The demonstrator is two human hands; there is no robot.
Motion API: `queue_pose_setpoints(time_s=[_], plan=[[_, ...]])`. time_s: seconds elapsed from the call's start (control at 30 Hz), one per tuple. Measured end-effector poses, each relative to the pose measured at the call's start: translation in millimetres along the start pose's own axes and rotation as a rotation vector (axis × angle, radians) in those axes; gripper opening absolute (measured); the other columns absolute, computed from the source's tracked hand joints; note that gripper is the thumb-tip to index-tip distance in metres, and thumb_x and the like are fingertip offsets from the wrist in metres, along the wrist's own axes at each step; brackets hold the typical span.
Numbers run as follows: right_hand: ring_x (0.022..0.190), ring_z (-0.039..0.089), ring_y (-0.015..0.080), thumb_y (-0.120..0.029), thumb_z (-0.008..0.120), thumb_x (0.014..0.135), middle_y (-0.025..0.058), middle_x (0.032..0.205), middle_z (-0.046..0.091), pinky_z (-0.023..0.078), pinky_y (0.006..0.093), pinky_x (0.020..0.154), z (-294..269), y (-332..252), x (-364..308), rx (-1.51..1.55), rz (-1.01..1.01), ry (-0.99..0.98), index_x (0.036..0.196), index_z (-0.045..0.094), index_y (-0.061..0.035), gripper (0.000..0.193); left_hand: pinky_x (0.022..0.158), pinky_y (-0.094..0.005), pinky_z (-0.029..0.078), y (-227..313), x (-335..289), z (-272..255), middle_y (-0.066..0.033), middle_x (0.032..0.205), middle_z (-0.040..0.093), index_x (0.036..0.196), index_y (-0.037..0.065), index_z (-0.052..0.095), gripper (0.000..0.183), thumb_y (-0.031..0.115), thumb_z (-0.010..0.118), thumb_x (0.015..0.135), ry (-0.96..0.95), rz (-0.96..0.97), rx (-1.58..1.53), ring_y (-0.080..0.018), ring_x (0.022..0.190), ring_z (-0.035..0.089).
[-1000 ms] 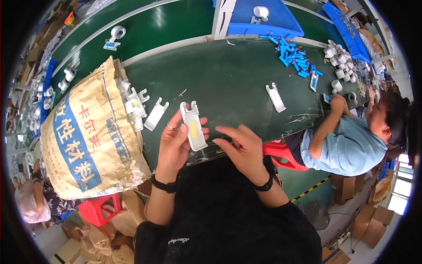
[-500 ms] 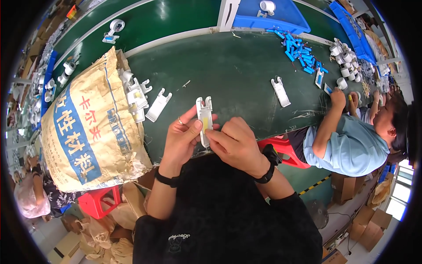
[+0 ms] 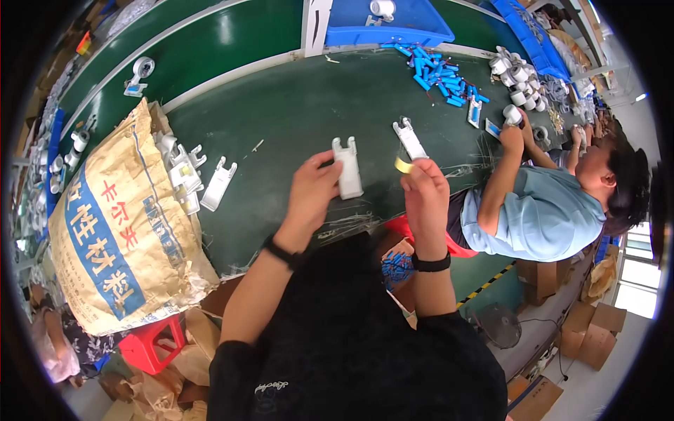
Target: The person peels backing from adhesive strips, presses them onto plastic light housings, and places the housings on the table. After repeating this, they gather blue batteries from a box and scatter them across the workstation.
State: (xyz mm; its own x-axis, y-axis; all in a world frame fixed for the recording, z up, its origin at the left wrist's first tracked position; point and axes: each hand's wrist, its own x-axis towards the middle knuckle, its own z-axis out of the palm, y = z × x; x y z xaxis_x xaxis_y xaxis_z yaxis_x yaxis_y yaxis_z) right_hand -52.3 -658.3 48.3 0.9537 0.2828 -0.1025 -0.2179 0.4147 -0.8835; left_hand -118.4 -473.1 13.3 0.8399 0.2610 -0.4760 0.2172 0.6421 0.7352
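Since the earlier frames: the yellow strip (image 3: pixel 403 166), then on the face of the white two-pronged housing (image 3: pixel 349 172), is now off it, in the right hand (image 3: pixel 426 193). The hands have parted; the held housing now lies closer to the loose housing.

Largest first. Green workbench (image 3: pixel 295 98): surface runs from the centre up to the pale back rail; near edge crosses the lower centre, below the hands. Open room shows above the held housing, between sack and blue cylinders.

Printed paper sack (image 3: pixel 105 231), left: mouth faces right, white housings (image 3: pixel 184 174) protruding; one more housing (image 3: pixel 218 184) on the bench just beside.

Blue tray (image 3: pixel 390 34), top centre: a white round part (image 3: pixel 382 8) inside.

Open box (image 3: pixel 404 247), under the near edge, lower centre: holds small blue items, partly hidden.

Heap of white round parts (image 3: pixel 518 78), upper right, near the pile of blue cylinders (image 3: pixel 439 74).

Left hand (image 3: pixel 312 186), centre: thumb and fingers closed on the held housing's left side, prongs toward the top of frame. Whether it touches the bench: cannot tell.

Right hand, right of centre: fingertips pinching the strip, just beside the loose housing (image 3: pixel 411 140).
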Motion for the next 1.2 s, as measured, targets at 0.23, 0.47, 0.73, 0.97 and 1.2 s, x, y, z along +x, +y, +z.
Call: queue_pose_setpoints(time_s=[0.23, 0.47, 0.73, 0.97, 1.2], plan=[[0.070, 0.040, 0.0083, -0.006, 0.060, 0.095, -0.0010, 0.084, 0.053, 0.035, 0.0274, 0.069, -67, -13, -18, 0.125, -0.042, 0.093, 0.102, 0.061, 0.0009, 0.010, 0.106, -0.0360, 0.046, -16, 14, 50, -0.0254, 0.146, 0.052, 0.147, -0.008, 0.042, 0.067, 0.022, 0.070, 0.095, 0.061, 0.171, 0.716, -0.0273, 0.125, 0.059], [0.072, 0.039, 0.0115, -0.012, 0.059, 0.088, 0.0000, 0.084, 0.048, 0.036, 0.0299, 0.070, -63, -17, -22, 0.239, 0.012, 0.089, 0.092, 0.056, -0.0030, 0.010, 0.097, -0.0387, 0.052, -52, 62, 80, -0.0224, 0.131, 0.064, 0.146, -0.003, 0.045, 0.062, 0.019, 0.063, 0.091, -0.189, 0.277, 0.512, -0.0305, 0.114, 0.067], [0.074, 0.038, 0.0151, -0.025, 0.049, 0.096, 0.0003, 0.078, 0.034, 0.039, 0.0308, 0.068, -20, -11, -22, 0.478, 0.298, -0.124, 0.074, 0.036, -0.0133, 0.028, 0.100, -0.0447, 0.049, 27, -8, -13, -0.0231, 0.121, 0.065, 0.130, -0.002, 0.060, 0.052, 0.020, 0.074, 0.085, 0.125, 0.869, 1.321, -0.0386, 0.114, 0.061], [0.065, 0.038, 0.0078, -0.037, 0.047, 0.110, 0.0001, 0.083, 0.045, 0.032, 0.0203, 0.051, 65, 34, -13, 0.359, 0.673, -0.206, 0.084, 0.049, -0.0110, 0.037, 0.097, -0.0447, 0.045, 65, -51, -154, -0.0118, 0.117, 0.066, 0.116, 0.003, 0.068, 0.043, 0.016, 0.081, 0.077, 0.649, 0.673, 1.722, -0.0344, 0.117, 0.053], [0.051, 0.029, 0.0029, -0.032, 0.045, 0.111, -0.0056, 0.062, 0.037, 0.023, 0.0204, 0.042, 74, 36, -21, -0.010, 0.596, -0.535, 0.107, 0.057, -0.0065, 0.029, 0.088, -0.0394, 0.055, 48, -52, -99, -0.0142, 0.108, 0.071, 0.121, 0.005, 0.065, 0.048, 0.015, 0.084, 0.078, 0.483, 0.668, 1.140, -0.0301, 0.103, 0.069]])
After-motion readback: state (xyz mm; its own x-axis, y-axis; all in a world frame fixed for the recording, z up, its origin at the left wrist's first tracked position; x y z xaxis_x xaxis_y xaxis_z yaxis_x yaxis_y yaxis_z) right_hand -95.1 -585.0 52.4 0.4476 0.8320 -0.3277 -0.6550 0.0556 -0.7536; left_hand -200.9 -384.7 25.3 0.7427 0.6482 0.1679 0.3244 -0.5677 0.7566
